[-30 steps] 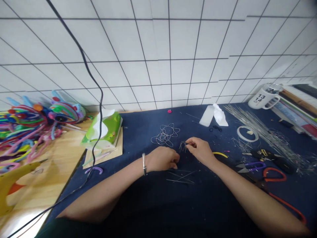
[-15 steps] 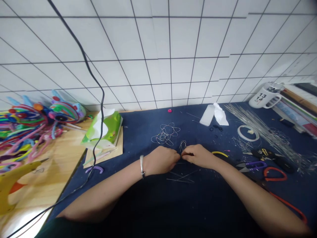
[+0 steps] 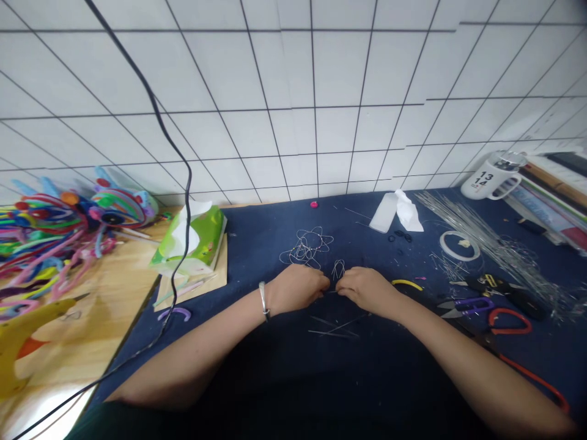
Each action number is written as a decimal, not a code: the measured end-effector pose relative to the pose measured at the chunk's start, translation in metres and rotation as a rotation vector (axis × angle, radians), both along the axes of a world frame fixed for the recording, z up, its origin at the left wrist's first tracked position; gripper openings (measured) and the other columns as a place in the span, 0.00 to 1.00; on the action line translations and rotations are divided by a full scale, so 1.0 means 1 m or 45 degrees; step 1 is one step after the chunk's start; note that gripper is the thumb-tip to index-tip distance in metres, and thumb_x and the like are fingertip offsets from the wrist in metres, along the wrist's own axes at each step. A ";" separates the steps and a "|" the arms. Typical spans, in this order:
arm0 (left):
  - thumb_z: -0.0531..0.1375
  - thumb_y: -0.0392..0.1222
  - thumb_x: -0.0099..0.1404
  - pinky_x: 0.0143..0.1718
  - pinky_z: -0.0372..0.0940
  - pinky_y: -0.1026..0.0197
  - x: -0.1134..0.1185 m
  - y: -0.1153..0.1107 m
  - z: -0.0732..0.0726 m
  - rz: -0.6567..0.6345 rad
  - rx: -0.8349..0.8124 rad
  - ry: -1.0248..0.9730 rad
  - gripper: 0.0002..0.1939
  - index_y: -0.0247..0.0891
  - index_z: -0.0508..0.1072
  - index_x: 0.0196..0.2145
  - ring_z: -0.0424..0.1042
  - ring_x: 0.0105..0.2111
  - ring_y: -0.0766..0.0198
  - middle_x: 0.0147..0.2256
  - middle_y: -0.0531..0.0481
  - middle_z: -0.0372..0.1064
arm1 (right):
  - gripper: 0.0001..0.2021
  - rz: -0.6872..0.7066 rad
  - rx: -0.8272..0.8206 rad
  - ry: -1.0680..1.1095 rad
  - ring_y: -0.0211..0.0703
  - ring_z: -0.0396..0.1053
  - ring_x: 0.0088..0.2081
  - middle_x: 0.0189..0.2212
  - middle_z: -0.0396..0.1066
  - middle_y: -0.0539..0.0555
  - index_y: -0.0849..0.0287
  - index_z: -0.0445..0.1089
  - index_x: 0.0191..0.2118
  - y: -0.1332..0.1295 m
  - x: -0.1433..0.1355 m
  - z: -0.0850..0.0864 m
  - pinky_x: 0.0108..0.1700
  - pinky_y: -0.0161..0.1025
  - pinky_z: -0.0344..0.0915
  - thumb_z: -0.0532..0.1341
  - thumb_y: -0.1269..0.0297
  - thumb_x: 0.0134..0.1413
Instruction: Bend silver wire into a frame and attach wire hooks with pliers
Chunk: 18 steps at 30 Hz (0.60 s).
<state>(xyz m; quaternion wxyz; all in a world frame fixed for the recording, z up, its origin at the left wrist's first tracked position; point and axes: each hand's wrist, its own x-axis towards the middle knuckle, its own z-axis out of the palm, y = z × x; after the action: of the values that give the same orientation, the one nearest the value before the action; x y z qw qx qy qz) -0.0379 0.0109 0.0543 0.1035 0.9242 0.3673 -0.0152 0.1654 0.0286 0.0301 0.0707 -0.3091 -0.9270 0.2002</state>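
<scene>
On the dark blue cloth, my left hand (image 3: pixel 300 288) is closed in a pinch, with a silver bangle on its wrist. A short gap away, my right hand (image 3: pixel 364 290) pinches too. A thin wire piece (image 3: pixel 331 291) shows between the fingertips of both hands; its ends are hidden. Just behind my right fingertips stands a small looped wire form (image 3: pixel 338 269). Behind my left hand lies a tangle of bent wire (image 3: pixel 306 244). Several straight wires (image 3: pixel 337 330) lie crossed in front of the hands.
Left: a green tissue box (image 3: pixel 195 238), a hanging black cable (image 3: pixel 158 110), a yellow glue gun (image 3: pixel 32 336) and colourful fuzzy figures (image 3: pixel 117 208). Right: a wire bundle (image 3: pixel 477 226), a tape roll (image 3: pixel 460 246), purple snips (image 3: pixel 472 307), red-handled pliers (image 3: pixel 510 321) and a white mug (image 3: pixel 490 177).
My left hand has shifted slightly left and back, and the gap between my fingertips has widened. My right hand has barely moved.
</scene>
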 end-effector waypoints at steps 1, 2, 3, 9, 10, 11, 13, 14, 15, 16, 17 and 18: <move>0.53 0.37 0.58 0.25 0.56 0.65 -0.001 0.001 0.000 -0.006 -0.003 -0.002 0.06 0.40 0.69 0.32 0.68 0.28 0.65 0.29 0.52 0.68 | 0.09 -0.002 0.008 0.007 0.38 0.64 0.34 0.30 0.69 0.50 0.54 0.71 0.34 0.000 0.000 0.000 0.39 0.36 0.57 0.53 0.66 0.53; 0.52 0.36 0.59 0.25 0.56 0.65 -0.001 0.001 0.000 -0.009 0.000 -0.003 0.07 0.40 0.69 0.32 0.68 0.29 0.65 0.29 0.52 0.68 | 0.09 -0.003 0.017 0.010 0.38 0.64 0.34 0.30 0.69 0.50 0.55 0.71 0.34 0.001 0.000 0.000 0.39 0.36 0.57 0.53 0.67 0.53; 0.52 0.35 0.59 0.26 0.56 0.65 -0.001 0.001 0.000 -0.012 0.009 -0.001 0.07 0.40 0.69 0.31 0.67 0.29 0.64 0.28 0.52 0.68 | 0.09 -0.004 0.026 0.007 0.38 0.63 0.34 0.29 0.69 0.51 0.55 0.71 0.34 0.001 0.000 0.000 0.39 0.36 0.57 0.53 0.67 0.53; 0.51 0.31 0.59 0.29 0.58 0.64 0.002 0.000 0.001 -0.014 0.102 0.026 0.07 0.37 0.67 0.29 0.66 0.29 0.65 0.27 0.51 0.66 | 0.09 -0.026 0.089 -0.031 0.38 0.62 0.34 0.29 0.69 0.52 0.56 0.71 0.34 0.000 0.001 -0.002 0.39 0.36 0.57 0.53 0.67 0.54; 0.51 0.31 0.58 0.29 0.58 0.64 0.002 -0.001 0.001 -0.015 0.105 0.034 0.07 0.37 0.67 0.30 0.66 0.28 0.65 0.28 0.51 0.66 | 0.09 -0.028 0.100 -0.036 0.38 0.62 0.34 0.29 0.69 0.52 0.56 0.71 0.34 -0.001 0.001 -0.002 0.39 0.36 0.57 0.53 0.67 0.54; 0.51 0.30 0.58 0.28 0.58 0.64 0.002 -0.001 0.001 -0.017 0.107 0.043 0.06 0.37 0.66 0.30 0.66 0.28 0.65 0.28 0.51 0.66 | 0.09 -0.032 0.115 -0.045 0.38 0.62 0.33 0.29 0.69 0.52 0.57 0.70 0.34 -0.002 0.001 -0.002 0.38 0.36 0.57 0.53 0.67 0.54; 0.51 0.30 0.57 0.28 0.58 0.64 0.003 -0.002 0.000 -0.021 0.115 0.057 0.07 0.38 0.66 0.31 0.66 0.28 0.64 0.28 0.51 0.66 | 0.09 -0.045 0.151 -0.072 0.39 0.62 0.33 0.28 0.69 0.52 0.57 0.70 0.33 -0.004 0.001 -0.001 0.37 0.36 0.56 0.52 0.68 0.54; 0.51 0.30 0.57 0.28 0.58 0.63 0.003 -0.002 -0.001 -0.020 0.118 0.063 0.07 0.38 0.66 0.31 0.66 0.28 0.64 0.28 0.51 0.65 | 0.09 -0.054 0.169 -0.087 0.39 0.62 0.33 0.28 0.69 0.52 0.57 0.70 0.32 -0.005 0.000 -0.001 0.37 0.36 0.56 0.52 0.69 0.54; 0.51 0.30 0.57 0.28 0.58 0.63 0.003 -0.003 -0.001 -0.022 0.119 0.068 0.07 0.37 0.66 0.31 0.66 0.28 0.64 0.28 0.51 0.65 | 0.09 -0.061 0.182 -0.103 0.39 0.62 0.33 0.28 0.68 0.52 0.57 0.70 0.32 -0.006 0.000 -0.001 0.36 0.36 0.56 0.52 0.69 0.54; 0.51 0.30 0.57 0.28 0.58 0.63 0.003 -0.003 -0.002 -0.022 0.121 0.071 0.07 0.37 0.66 0.31 0.66 0.28 0.64 0.28 0.51 0.65 | 0.09 -0.069 0.194 -0.119 0.39 0.62 0.33 0.27 0.68 0.53 0.58 0.69 0.31 -0.007 0.000 -0.001 0.36 0.36 0.56 0.52 0.69 0.54; 0.51 0.30 0.57 0.29 0.59 0.63 0.003 -0.003 -0.002 -0.020 0.125 0.071 0.07 0.37 0.66 0.31 0.66 0.29 0.64 0.28 0.50 0.65 | 0.08 -0.079 0.205 -0.133 0.40 0.63 0.32 0.27 0.68 0.53 0.58 0.69 0.30 -0.008 0.000 0.000 0.35 0.36 0.56 0.52 0.69 0.53; 0.51 0.30 0.57 0.29 0.59 0.63 0.003 -0.004 -0.003 -0.015 0.131 0.071 0.07 0.37 0.66 0.31 0.66 0.29 0.64 0.28 0.50 0.65 | 0.08 -0.091 0.215 -0.145 0.40 0.63 0.32 0.27 0.68 0.53 0.58 0.69 0.30 -0.008 -0.001 0.000 0.35 0.36 0.56 0.52 0.69 0.53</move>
<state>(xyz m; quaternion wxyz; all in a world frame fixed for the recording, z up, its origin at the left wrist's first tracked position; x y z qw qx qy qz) -0.0351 0.0073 0.0517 0.0455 0.9297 0.3649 -0.0227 0.1647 0.0202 0.0300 0.0506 -0.3458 -0.9315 0.1009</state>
